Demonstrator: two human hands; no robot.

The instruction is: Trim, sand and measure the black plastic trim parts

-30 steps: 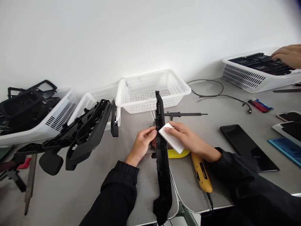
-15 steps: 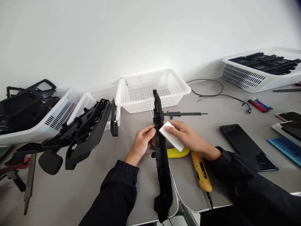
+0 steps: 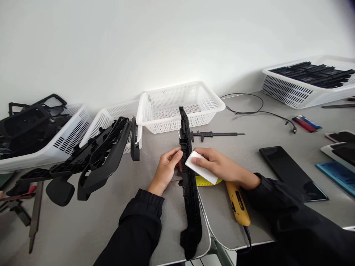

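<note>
Black long part is in the middle of the frame, pinched by the fingers of our left hand. Our right hand clamps its fingers on a white pad at the part's edge. We judge the work unfinished; how much is done, we cannot tell.

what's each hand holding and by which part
Left hand: long black part, by its left edge, above midway. Right hand: white piece, thumb across its face.

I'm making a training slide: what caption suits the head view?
Left hand grips a long black part; right hand holds a white block at its edge.
</note>
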